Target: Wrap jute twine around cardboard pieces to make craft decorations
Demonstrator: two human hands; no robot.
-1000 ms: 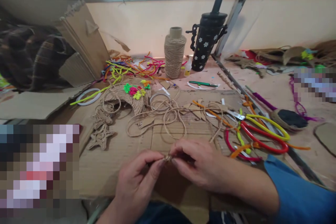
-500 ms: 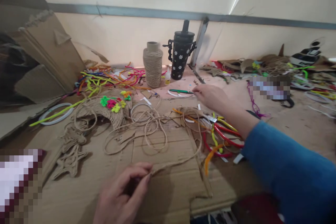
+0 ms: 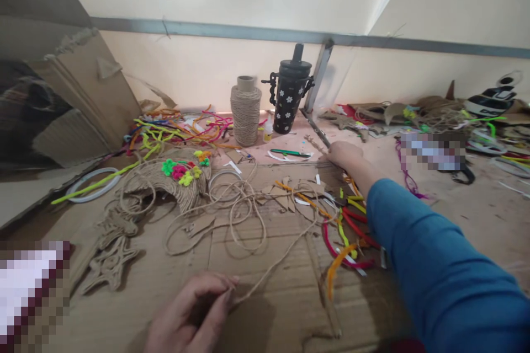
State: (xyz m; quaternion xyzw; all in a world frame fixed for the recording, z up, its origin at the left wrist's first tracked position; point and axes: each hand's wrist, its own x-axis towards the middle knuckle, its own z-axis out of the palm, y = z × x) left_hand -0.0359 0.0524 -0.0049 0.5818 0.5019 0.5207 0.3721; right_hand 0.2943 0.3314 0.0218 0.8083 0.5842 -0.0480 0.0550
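Note:
My left hand [image 3: 192, 311], low in the middle, pinches a strand of jute twine [image 3: 273, 265] between thumb and fingers. From there the strand runs up and right, joining loose loops on a cardboard sheet [image 3: 256, 320]. My right hand [image 3: 346, 158] reaches forward in a blue sleeve, its fingers closed and lowered at the pink tabletop, beside a dark strip [image 3: 317, 128]. What its fingertips hold, if anything, is hidden. Just left of it lies a green-handled cutter [image 3: 290, 152]. A twine-covered crescent [image 3: 165, 185] with bright fuzzy flowers lies left of the loops.
A twine spool [image 3: 245, 116], a small glue bottle [image 3: 268, 131] and a black flowered tumbler [image 3: 289, 96] stand by the wall. Pipe cleaners [image 3: 165, 135] are heaped back left. A twine star [image 3: 110, 266] lies at left. Cardboard box [image 3: 86, 94] stands at left; craft scraps lie back right.
My right hand has moved right and slightly down, away from the cutter. My left hand has shifted slightly down and left with the twine, which now runs straighter.

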